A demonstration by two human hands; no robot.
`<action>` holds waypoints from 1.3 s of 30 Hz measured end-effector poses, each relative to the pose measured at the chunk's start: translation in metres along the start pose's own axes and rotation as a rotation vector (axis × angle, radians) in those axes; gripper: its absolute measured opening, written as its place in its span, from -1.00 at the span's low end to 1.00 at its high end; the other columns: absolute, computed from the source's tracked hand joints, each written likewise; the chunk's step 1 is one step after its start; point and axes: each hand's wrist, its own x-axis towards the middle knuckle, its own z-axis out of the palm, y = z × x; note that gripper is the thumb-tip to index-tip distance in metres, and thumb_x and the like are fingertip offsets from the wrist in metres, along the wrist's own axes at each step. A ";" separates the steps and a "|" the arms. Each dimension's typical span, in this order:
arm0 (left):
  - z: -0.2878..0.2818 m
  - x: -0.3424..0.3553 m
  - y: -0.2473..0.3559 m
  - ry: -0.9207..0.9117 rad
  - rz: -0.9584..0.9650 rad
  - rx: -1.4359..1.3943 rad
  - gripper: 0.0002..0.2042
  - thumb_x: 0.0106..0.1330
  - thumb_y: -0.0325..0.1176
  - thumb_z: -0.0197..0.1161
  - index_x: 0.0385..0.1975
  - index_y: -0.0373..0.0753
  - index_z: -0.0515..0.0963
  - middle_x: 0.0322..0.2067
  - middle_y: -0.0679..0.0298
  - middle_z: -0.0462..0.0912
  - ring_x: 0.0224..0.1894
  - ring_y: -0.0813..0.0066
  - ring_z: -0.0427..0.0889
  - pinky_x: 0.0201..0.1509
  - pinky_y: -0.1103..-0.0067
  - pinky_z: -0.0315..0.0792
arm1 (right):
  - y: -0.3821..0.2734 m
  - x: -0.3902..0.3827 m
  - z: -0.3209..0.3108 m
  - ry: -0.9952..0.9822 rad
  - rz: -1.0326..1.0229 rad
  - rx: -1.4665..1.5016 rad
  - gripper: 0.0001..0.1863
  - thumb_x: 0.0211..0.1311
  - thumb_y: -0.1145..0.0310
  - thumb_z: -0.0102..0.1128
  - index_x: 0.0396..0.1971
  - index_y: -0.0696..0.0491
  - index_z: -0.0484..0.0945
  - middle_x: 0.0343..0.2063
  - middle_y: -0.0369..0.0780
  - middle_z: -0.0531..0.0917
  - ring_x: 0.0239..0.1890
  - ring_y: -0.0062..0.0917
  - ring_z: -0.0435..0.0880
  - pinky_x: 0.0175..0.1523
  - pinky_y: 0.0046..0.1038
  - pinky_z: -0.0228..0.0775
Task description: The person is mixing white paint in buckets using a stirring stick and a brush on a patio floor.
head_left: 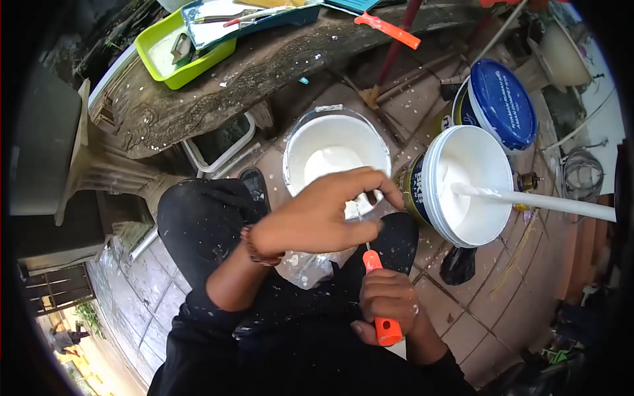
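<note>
My right hand (389,303) is closed around the orange handle (372,261) of a tool, which looks like a paint roller, above my lap. Its thin metal shaft runs up beneath my left hand (323,214). That hand, with a brown bracelet at the wrist, arches over the shaft. Its thumb and forefinger are apart; the undersides of the other fingers are hidden, as is most of the tool's head. Just beyond stands a white bucket (295,134) with white paint inside, partly covered by the left hand. A crumpled clear plastic sheet (307,269) lies below that hand.
To the right, a tilted open paint pail (505,162) holds white paint and a white pole (555,201). Behind it is a blue-lidded pail (503,105). A wooden bench (264,86) bears a yellow-green tray (205,69) and an orange-handled tool (389,31). Paint-spotted tiles surround my legs.
</note>
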 end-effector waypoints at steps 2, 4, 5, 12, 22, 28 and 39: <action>0.034 -0.031 -0.040 -0.084 -0.204 0.571 -0.33 0.13 -0.45 0.38 0.35 -0.17 0.44 0.26 -0.10 0.52 0.25 -0.02 0.55 0.33 0.20 0.42 | -0.006 -0.005 0.008 0.098 -0.029 0.045 -0.67 -0.05 0.45 0.61 -0.63 0.01 0.49 -0.56 -0.28 0.60 -0.54 -0.39 0.63 -0.30 -0.35 0.53; 0.076 -0.042 -0.084 -0.203 -0.230 0.802 -0.14 0.13 -0.42 0.44 0.53 -0.07 0.28 0.40 -0.19 0.37 0.38 -0.15 0.42 0.41 0.13 0.34 | -0.015 -0.016 0.011 0.286 -0.024 0.095 -0.65 -0.10 0.48 0.64 -0.63 0.01 0.49 -0.58 -0.29 0.57 -0.54 -0.40 0.63 -0.26 -0.31 0.55; 0.092 -0.040 -0.096 -0.260 -0.204 0.736 -0.07 0.13 -0.39 0.47 0.59 -0.02 0.19 0.44 -0.24 0.31 0.43 -0.18 0.36 0.43 0.13 0.31 | -0.017 -0.023 0.012 0.290 -0.024 0.089 -0.65 -0.10 0.48 0.64 -0.63 0.01 0.49 -0.58 -0.29 0.57 -0.54 -0.40 0.63 -0.26 -0.31 0.55; 0.114 -0.025 -0.125 -0.185 -0.123 0.583 -0.82 0.43 -0.32 0.11 -0.21 -0.19 0.65 -0.06 0.21 0.73 0.13 0.21 0.63 0.22 0.22 0.47 | -0.013 -0.038 0.029 0.408 -0.038 0.060 -0.65 -0.14 0.50 0.64 -0.63 0.06 0.50 -0.58 -0.26 0.57 -0.53 -0.37 0.62 -0.20 -0.26 0.57; 0.100 -0.045 -0.128 -0.125 -0.195 0.708 -0.81 0.36 -0.47 0.14 -0.10 -0.27 0.62 -0.15 0.11 0.68 0.02 0.11 0.67 0.07 0.30 0.57 | -0.001 -0.025 0.010 0.328 -0.013 0.185 -0.70 -0.13 0.51 0.48 -0.69 0.04 0.42 -0.66 -0.29 0.53 -0.59 -0.39 0.58 -0.26 -0.28 0.51; 0.109 -0.041 -0.115 -0.100 -0.131 0.584 -0.81 0.36 -0.46 0.08 -0.14 -0.34 0.59 -0.19 0.01 0.69 -0.06 0.02 0.70 0.05 0.25 0.59 | -0.021 -0.012 -0.014 0.145 -0.001 0.190 -0.64 -0.12 0.42 0.50 -0.75 0.04 0.37 -0.71 -0.30 0.47 -0.65 -0.37 0.52 -0.34 -0.33 0.46; 0.111 -0.023 -0.114 -0.067 -0.231 0.686 -0.76 0.33 -0.43 0.12 -0.08 -0.31 0.61 0.06 0.01 0.67 0.14 0.08 0.65 0.24 0.26 0.46 | -0.018 -0.006 -0.002 0.157 0.022 0.079 -0.64 -0.20 0.44 0.58 -0.72 0.02 0.43 -0.66 -0.33 0.51 -0.59 -0.38 0.56 -0.31 -0.32 0.47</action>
